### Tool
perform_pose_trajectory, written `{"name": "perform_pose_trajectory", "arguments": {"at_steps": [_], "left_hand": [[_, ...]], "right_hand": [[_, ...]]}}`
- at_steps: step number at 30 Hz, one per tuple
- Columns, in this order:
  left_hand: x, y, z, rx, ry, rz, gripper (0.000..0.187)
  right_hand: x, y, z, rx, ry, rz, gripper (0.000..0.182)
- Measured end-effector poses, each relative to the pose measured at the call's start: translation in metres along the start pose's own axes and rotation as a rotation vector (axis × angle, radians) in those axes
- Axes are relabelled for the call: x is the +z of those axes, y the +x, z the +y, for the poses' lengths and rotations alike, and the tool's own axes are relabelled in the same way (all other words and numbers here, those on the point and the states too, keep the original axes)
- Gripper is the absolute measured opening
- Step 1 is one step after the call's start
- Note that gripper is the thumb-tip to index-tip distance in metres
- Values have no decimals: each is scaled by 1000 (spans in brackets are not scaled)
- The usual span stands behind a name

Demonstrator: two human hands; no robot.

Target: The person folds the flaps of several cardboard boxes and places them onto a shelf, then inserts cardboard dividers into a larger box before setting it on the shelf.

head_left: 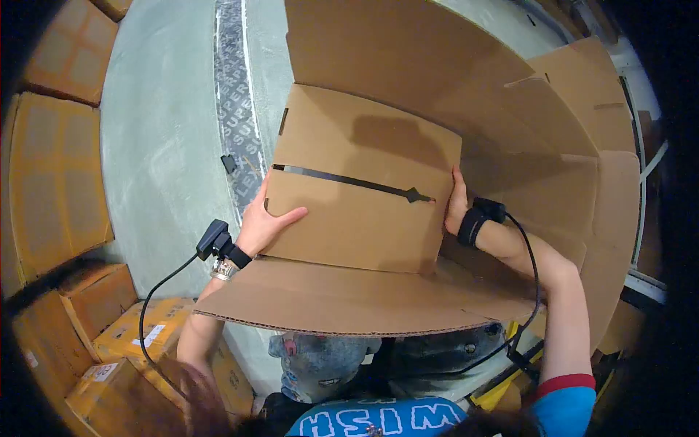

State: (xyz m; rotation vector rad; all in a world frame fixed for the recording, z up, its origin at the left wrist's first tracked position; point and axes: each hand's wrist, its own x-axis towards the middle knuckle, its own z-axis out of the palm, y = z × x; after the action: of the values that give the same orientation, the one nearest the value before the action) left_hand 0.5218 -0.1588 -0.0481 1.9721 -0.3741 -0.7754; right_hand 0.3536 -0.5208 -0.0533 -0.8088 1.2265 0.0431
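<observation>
Between my hands is a closed brown cardboard box (357,226), with a dark strip running across its top face. My left hand (263,222) grips its left side, thumb lying over the top face. On the opposite side, my right hand (456,204) presses against the box's edge with the fingers partly hidden. Around the box stands a larger open carton (539,138), its flaps spread up and outward. The box sits at the carton's left part, and its underside is hidden. Each wrist wears a black strapped device with a cable.
Several taped cartons (54,186) are stacked along the left, with more cardboard boxes (145,331) at the lower left. A strip of printed tape (237,95) runs along the pale green floor (156,146). A small black object (228,164) lies on that strip.
</observation>
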Motion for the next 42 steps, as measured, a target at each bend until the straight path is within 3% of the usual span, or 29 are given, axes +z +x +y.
{"name": "perform_pose_trajectory", "arguments": {"at_steps": [3, 10, 13, 17, 19, 20, 23, 24, 27, 28, 34, 37, 38, 42], "left_hand": [[0, 0, -3, 4, -21, -5, 100], [-2, 4, -18, -30, -97, -34, 97], [-3, 3, -14, -53, -107, -24, 97], [4, -3, -16, -25, -69, 63, 98], [3, -1, -13, -5, 39, 71, 98], [1, -2, -4, -11, 37, 57, 97], [-1, -4, 10, -44, 26, 23, 97], [-1, -2, 11, -58, 20, 18, 96], [0, -3, 9, -62, 47, 26, 94], [-1, -3, 7, -57, 50, 32, 94], [1, -5, 7, -80, 27, 33, 95], [0, -6, 10, -72, 63, 44, 95], [1, -6, 9, -66, 76, 47, 95], [1, -5, 12, -66, 94, 43, 94]], "right_hand": [[12, -9, 0, -81, 17, 27, 68], [41, 37, 33, 194, -16, -86, 63], [55, 36, 32, 119, -179, -148, 63], [73, 28, 9, -150, -531, -181, 63], [75, 14, -5, -160, -506, -163, 64], [74, -2, -17, -47, -364, -151, 66], [75, -51, -38, 70, -420, -371, 69], [72, -41, -27, 41, -516, -440, 61], [60, 4, 9, -101, -780, -332, 54], [57, 20, 13, -144, -781, -285, 58], [74, 8, 8, 212, -896, -190, 103], [73, 6, 14, 326, -775, -323, 111], [72, 5, 11, 317, -720, -554, 108], [68, 17, 33, 273, -683, -534, 106]]}}
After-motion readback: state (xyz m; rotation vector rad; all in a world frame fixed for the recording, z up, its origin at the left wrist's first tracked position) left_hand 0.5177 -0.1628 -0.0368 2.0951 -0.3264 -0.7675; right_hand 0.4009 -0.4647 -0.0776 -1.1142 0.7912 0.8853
